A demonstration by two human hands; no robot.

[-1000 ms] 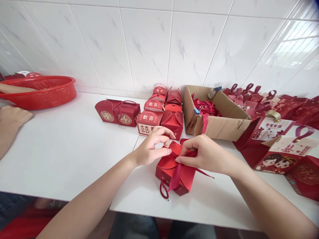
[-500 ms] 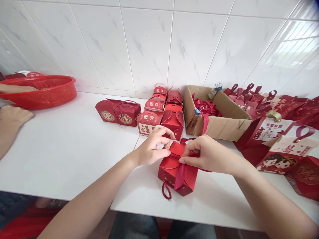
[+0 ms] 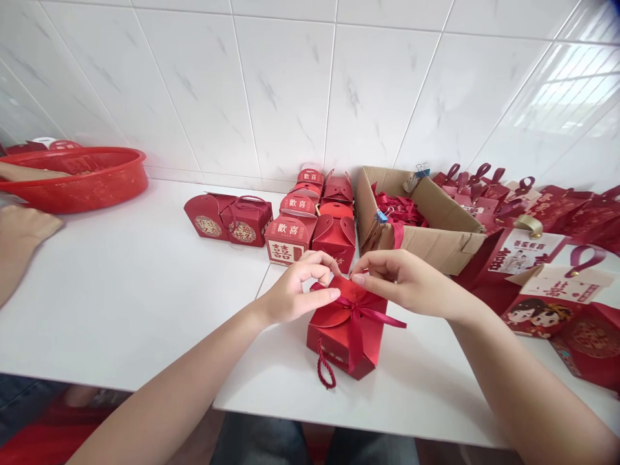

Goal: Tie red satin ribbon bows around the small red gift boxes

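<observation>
A small red gift box [image 3: 341, 336] is stood near the front edge of the white counter [image 3: 135, 303], a dark red ribbon [image 3: 361, 316] knotted on its top. The left loop is pinched by the left hand [image 3: 295, 290]; the grip of the right hand [image 3: 402, 281] is pressed together on the right loop. If the loops are pulled unevenly, the bow may well be undone or the light box tipped toward the edge.

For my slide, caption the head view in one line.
Both hands, left hand and right hand, pinch a dark red satin ribbon bow atop a small red paper gift box.
</observation>
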